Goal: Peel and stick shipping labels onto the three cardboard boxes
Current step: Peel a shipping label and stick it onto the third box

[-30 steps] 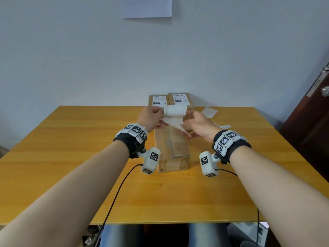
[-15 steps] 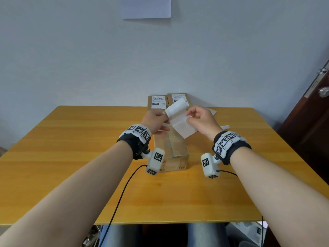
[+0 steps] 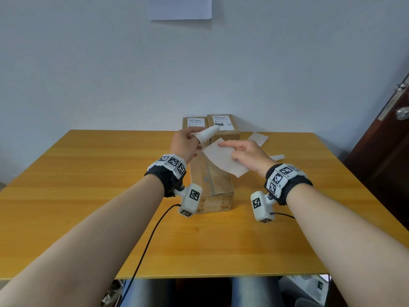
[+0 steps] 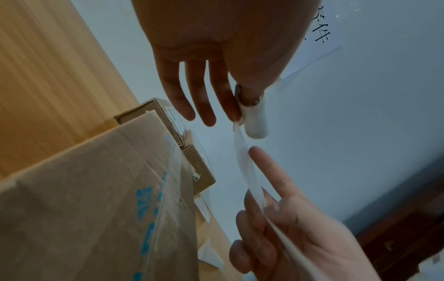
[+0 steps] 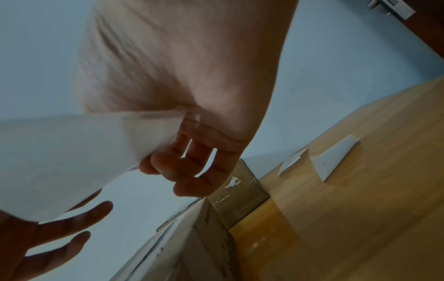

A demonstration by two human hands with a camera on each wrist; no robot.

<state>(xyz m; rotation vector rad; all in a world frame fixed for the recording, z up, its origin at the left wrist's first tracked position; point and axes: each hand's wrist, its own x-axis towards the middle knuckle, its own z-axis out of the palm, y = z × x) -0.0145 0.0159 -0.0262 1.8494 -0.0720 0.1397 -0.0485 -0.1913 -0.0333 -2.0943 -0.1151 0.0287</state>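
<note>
An unlabelled long cardboard box (image 3: 218, 180) lies lengthwise at the table's middle, under both hands. Above its far end my left hand (image 3: 183, 145) pinches a curled white label (image 3: 208, 134) between thumb and forefinger; the curl (image 4: 256, 121) also shows in the left wrist view. My right hand (image 3: 247, 154) pinches the flat white backing sheet (image 3: 223, 161), its forefinger straight. The sheet's edge (image 4: 250, 171) runs from my left fingertips to my right hand; whether the two layers still join there I cannot tell. Two smaller boxes (image 3: 194, 129) (image 3: 223, 132) at the back each carry a label.
The wooden table (image 3: 88, 173) ends at a pale wall. Two white paper scraps (image 3: 257, 138) (image 3: 276, 157) lie to the right of the boxes. A dark door (image 3: 394, 140) stands at the far right. A cable hangs from the left wrist camera over the front edge.
The hands have drawn apart: my left hand rose towards the back with the label curling up, my right hand pulled the flat sheet right and down. The boxes stayed put.
</note>
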